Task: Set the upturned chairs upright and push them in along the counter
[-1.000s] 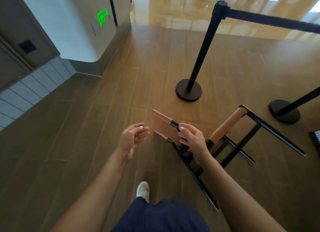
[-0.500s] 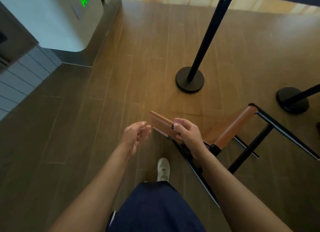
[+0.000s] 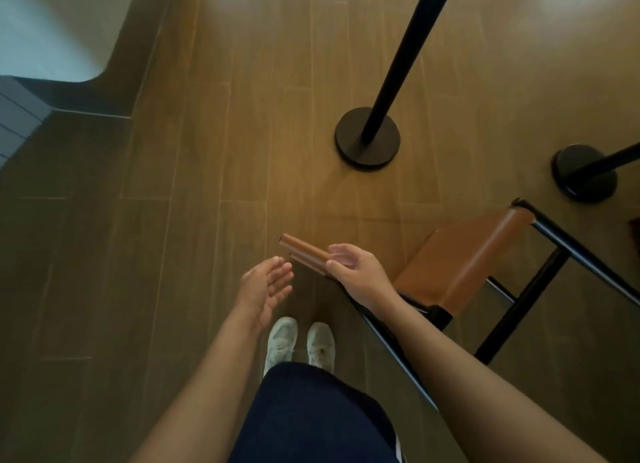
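Right hand [image 3: 358,272] grasps the chair [image 3: 464,262] by the near end of its brown backrest [image 3: 304,251], thumb on one side and fingers on the other, just right of the frame's centre. Left hand [image 3: 266,289] hangs released beside the backrest's free end, palm turned toward it, fingers relaxed and apart from it. Its black frame tilted, the chair fills the lower right above the wooden floor [image 3: 207,185], below a barrier post [image 3: 367,139] and right of two pale shoes [image 3: 284,338].
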A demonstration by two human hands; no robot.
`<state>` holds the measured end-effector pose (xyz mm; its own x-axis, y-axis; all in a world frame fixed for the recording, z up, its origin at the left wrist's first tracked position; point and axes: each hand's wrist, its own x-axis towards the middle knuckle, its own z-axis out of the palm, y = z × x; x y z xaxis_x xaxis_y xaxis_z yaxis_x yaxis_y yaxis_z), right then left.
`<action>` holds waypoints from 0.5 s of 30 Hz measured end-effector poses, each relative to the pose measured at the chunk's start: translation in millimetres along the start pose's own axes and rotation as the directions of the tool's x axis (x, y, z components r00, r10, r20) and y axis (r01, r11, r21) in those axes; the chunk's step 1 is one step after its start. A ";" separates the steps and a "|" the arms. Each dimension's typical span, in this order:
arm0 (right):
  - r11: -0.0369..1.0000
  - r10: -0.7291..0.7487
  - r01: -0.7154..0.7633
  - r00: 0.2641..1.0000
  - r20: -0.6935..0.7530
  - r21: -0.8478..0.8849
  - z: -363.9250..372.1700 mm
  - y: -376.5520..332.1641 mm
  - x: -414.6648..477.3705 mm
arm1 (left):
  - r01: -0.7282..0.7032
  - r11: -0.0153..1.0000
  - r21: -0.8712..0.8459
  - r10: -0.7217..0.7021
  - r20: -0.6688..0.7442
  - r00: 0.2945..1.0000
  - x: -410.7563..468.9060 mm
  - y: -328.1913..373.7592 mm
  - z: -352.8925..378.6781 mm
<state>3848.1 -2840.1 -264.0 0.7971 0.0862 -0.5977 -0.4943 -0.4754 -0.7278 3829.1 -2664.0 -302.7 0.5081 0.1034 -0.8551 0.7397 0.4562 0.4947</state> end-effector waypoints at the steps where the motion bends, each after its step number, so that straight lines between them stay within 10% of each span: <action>1: 1.000 -0.001 0.001 1.000 -0.001 -0.015 6.3 4.1 10.9 | 0.007 1.000 0.008 -0.007 0.001 1.000 12.5 0.5 -0.8; 15: 0.904 -0.014 0.014 1.000 0.003 -0.428 109.9 40.2 170.3 | 0.183 0.981 0.064 -0.184 0.001 0.983 160.7 -23.9 -30.2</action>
<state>3925.8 -2748.4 -432.0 0.8028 0.0957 -0.5885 -0.2872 -0.8029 -0.5224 3879.7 -2631.6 -456.7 0.3638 0.0173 -0.9313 0.8469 0.4102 0.3384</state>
